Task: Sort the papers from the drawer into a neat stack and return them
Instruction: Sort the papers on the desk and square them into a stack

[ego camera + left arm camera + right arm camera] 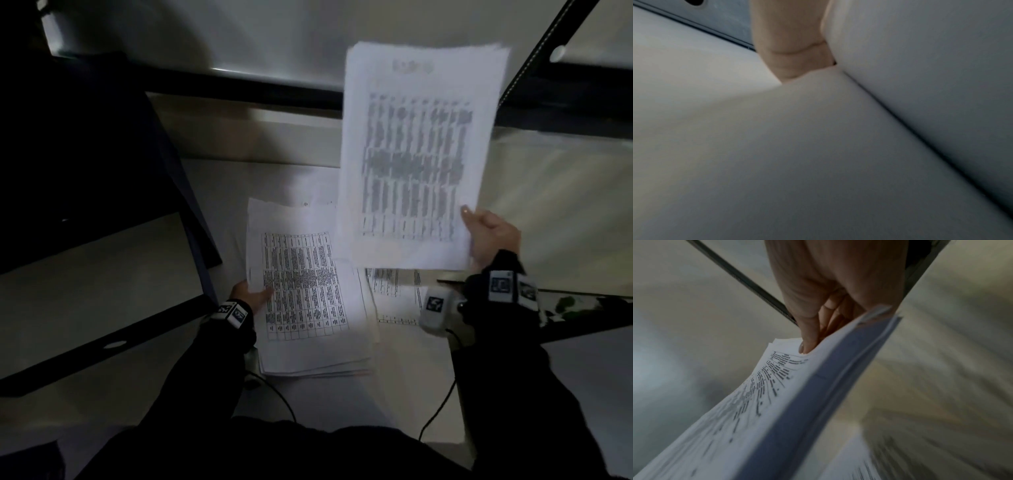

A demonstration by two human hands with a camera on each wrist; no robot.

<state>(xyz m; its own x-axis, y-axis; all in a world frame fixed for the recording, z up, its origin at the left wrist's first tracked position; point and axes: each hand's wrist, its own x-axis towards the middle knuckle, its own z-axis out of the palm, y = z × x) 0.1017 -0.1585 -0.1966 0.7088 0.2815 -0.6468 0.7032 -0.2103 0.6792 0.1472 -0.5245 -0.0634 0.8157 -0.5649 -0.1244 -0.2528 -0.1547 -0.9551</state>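
Dim room, seen from above; a pale surface carries the papers, with a dark panel over its far left part and a dark rail along its far edge. My right hand pinches the near right corner of a raised sheaf of papers, thumb on the printed face and fingers behind; the right wrist view shows the same hand with fingers curled against the sheaf, whose pages fan apart at the edge. The sheaf hangs above the middle of the surface, blurred. My left hand holds the left edge of a second stack lying near the surface's middle, thumb laid on the top printed sheet; in the left wrist view one finger shows beside white paper, the rest hidden. Loose sheets lie spread under and to the right of this stack. Bare surface shows left of the stack and toward the near edge, where two dark cables trail.
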